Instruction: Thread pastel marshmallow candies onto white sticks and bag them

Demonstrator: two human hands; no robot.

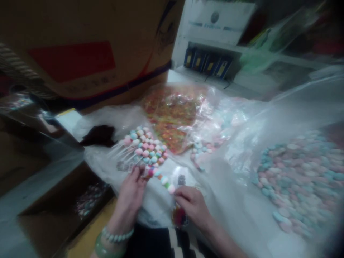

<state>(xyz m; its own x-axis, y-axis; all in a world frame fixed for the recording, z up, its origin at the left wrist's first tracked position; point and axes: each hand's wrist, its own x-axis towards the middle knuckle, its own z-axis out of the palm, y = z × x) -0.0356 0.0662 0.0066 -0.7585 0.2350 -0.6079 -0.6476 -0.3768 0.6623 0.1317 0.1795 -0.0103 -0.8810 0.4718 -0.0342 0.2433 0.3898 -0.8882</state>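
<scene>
A skewer of pastel marshmallow-like candies [163,180] slants between my two hands. My right hand [192,205] pinches its near end, beside a pink piece. My left hand [133,188] is at the other end with its fingers closed; blur hides what exactly they grip. By its fingertips is a small red and blue patch [151,171], perhaps a printed wrapper. Just beyond lie several similar candy skewers [146,147], side by side, white sticks pointing left. A clear printed wrapper [179,216] lies beside and partly under my right hand.
A bag of orange-green candies [172,111] lies behind the skewers. Large clear bags of pastel candies [303,175] stand at right. A big cardboard carton [88,46] blocks the back left; an open box [64,204] sits lower left. A dark cloth-like item [99,135] lies near the sticks.
</scene>
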